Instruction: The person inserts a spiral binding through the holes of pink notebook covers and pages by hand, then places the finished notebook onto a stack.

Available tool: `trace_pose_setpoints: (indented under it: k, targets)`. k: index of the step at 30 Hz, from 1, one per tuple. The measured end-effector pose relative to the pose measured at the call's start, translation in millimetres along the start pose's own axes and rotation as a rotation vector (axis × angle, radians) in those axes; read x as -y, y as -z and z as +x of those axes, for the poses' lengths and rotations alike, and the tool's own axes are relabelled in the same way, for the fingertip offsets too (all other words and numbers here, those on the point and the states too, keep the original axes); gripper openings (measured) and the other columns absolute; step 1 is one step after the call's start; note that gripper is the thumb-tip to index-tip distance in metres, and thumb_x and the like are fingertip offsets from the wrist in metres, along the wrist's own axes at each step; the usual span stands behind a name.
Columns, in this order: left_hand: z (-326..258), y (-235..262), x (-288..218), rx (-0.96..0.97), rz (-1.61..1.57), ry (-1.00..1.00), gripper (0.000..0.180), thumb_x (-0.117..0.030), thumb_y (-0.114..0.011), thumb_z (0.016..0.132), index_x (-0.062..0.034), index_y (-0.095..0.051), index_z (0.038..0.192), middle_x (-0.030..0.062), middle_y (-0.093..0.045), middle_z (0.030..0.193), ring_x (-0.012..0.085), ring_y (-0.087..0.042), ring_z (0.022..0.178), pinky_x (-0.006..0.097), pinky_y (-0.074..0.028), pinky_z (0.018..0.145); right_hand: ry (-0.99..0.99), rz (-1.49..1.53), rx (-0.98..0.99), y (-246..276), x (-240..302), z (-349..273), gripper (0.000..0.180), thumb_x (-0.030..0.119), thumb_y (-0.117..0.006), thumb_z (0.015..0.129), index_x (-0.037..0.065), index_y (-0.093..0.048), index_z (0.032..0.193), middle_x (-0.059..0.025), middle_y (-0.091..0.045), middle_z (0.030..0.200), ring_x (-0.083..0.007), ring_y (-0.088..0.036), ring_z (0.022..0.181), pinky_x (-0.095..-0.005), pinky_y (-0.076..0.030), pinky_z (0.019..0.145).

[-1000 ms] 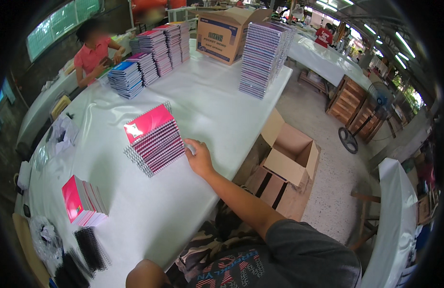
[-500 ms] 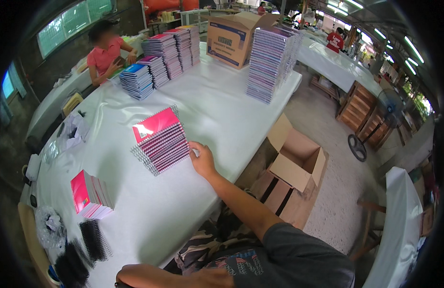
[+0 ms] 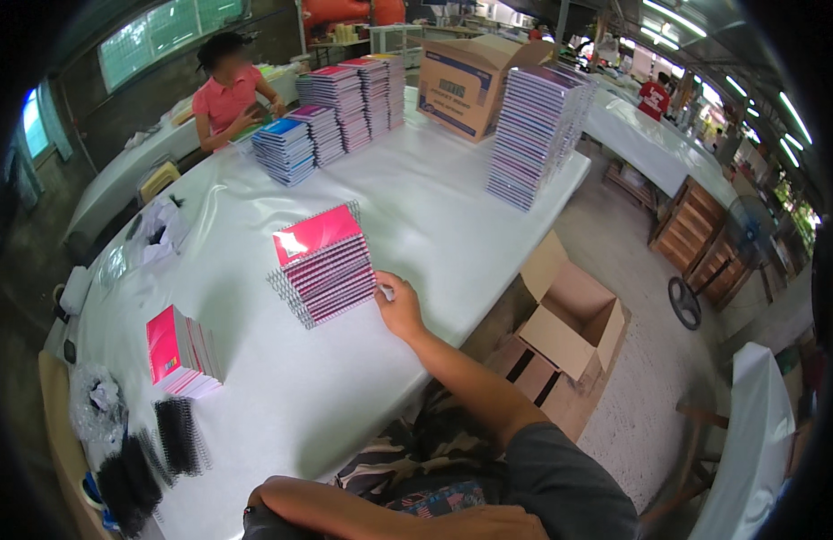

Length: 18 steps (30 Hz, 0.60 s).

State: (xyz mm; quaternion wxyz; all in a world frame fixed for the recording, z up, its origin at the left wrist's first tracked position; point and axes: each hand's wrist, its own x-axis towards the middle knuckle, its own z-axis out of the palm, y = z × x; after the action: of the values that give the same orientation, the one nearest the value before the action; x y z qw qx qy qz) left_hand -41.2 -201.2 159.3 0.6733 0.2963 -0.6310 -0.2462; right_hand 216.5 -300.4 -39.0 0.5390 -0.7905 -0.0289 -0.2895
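My right hand point(image 3: 398, 308) rests at the right side of a stack of pink-covered spiral notebooks point(image 3: 324, 265) on the white-covered table. Its fingers are curled in, with thumb and fingertips at the stack's edge. Wire coils stick out on opposite sides of this stack. Across my body at the lower edge lies my left forearm; my left hand point(image 3: 497, 524) is partly cut off there and its fingers cannot be made out. Left of the stack stands a smaller pile of pink-covered books without visible coils point(image 3: 182, 353). Nearer me are loose black spiral coils point(image 3: 180, 438).
Notebook stacks point(image 3: 342, 103), a cardboard box point(image 3: 463, 88) and a tall notebook stack point(image 3: 535, 135) stand at the table's far side. Clear plastic wrap point(image 3: 99, 405) lies left. An open carton point(image 3: 574, 315) sits right, below the table edge. Another person point(image 3: 229, 97) works beyond the table.
The whole view has shifted, so the table and stacks appear farther right. My right hand stays at the pink notebook stack. My left hand has slid right along the lower edge.
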Motion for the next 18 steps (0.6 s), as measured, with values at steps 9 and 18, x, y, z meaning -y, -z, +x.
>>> trace_pose_setpoints:
  k: [9, 18]
  targets:
    - [-34.5, 52.6, -33.0, 0.22, -0.225, 0.095, 0.032, -0.026, -0.057, 0.091, 0.0022, -0.059, 0.105, 0.016, -0.061, 0.095, 0.0335, -0.057, 0.085, 0.039, -0.044, 0.075, -0.01, -0.003, 0.041, -5.9, -3.8, -0.2, 0.032, 0.003, -0.062, 0.078, 0.007, -0.058, 0.11, -0.0094, -0.064, 0.1, -0.0264, -0.058, 0.091, -0.0368, -0.046, 0.08]
    - [-77.3, 76.7, -68.3, -0.394, 1.212, 0.244, 0.018, -0.016, -0.07, 0.079, -0.0124, -0.062, 0.095, 0.0039, -0.06, 0.093, 0.0231, -0.059, 0.087, 0.035, -0.044, 0.073, -0.066, 0.163, 0.053, 7.3, -13.6, -3.3, 0.035, 0.0, -0.059, 0.083, 0.003, -0.055, 0.117, -0.0099, -0.059, 0.115, -0.0219, -0.054, 0.103, -0.0348, -0.043, 0.089]
